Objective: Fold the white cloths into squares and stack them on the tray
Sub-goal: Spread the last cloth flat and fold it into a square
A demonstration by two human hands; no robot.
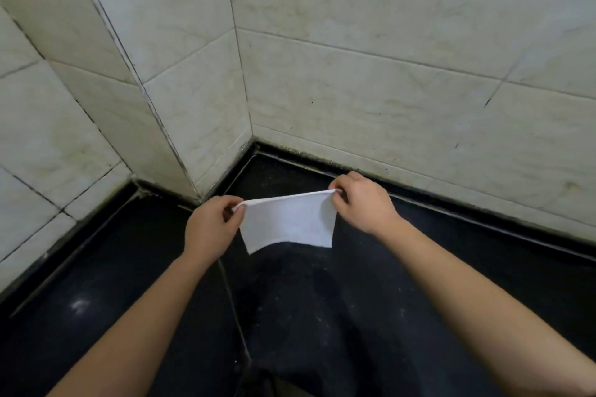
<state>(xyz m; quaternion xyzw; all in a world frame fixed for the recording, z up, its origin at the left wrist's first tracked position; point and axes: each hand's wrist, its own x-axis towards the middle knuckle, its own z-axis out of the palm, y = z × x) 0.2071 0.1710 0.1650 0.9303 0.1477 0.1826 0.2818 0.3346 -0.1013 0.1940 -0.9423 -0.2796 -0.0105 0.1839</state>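
A small white cloth (288,222) hangs in the air above a black countertop, stretched between my two hands. My left hand (211,224) pinches its upper left corner. My right hand (361,201) pinches its upper right corner. The top edge is pulled taut and looks doubled over; the lower edge hangs free and curls a little. No tray is in view.
The black countertop (322,316) has a seam running toward me down its middle. Pale tiled walls (387,90) stand close behind, with a protruding tiled column (180,100) at the left forming a corner just beyond the cloth.
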